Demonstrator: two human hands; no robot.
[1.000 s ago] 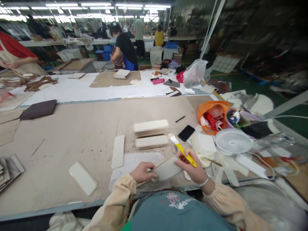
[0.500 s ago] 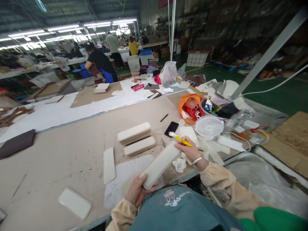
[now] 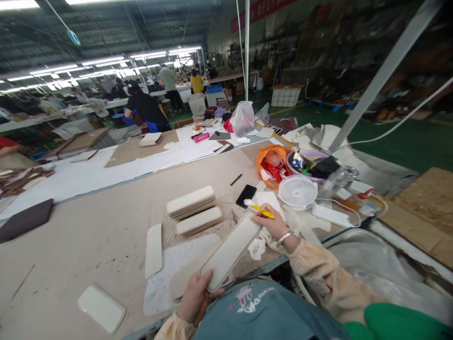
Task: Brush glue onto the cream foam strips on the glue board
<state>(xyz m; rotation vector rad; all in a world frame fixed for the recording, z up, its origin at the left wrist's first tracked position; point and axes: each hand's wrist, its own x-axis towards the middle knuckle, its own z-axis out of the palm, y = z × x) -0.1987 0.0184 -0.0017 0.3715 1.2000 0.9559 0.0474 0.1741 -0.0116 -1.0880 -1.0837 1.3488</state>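
A long cream panel with rounded ends (image 3: 231,252) slants between my two hands above the table's near edge. My left hand (image 3: 198,293) grips its lower end, thumb on top. At the upper end, my right hand (image 3: 272,222) pinches the panel and also holds a yellow-handled brush (image 3: 262,210), its pale bristles pointing left. Under the panel lies a white sheet (image 3: 159,293) with another beige piece (image 3: 180,281) on it. Two stacks of similar panels, a taller one (image 3: 191,200) and a lower one (image 3: 198,221), stand behind. Single panels lie at the left (image 3: 154,250) and near left (image 3: 102,308).
Right of the stacks are a black phone (image 3: 246,196), scissors (image 3: 234,217) and a black pen (image 3: 236,179). Farther right stand a white fan (image 3: 297,191), an orange bag (image 3: 262,158) and a glass jar (image 3: 341,178). A person in black (image 3: 145,106) bends over behind the far table.
The view has tilted up slightly, and objects on the table appear shifted left. The panel has moved a little off the beige piece, which shows more. Both hands keep their hold.
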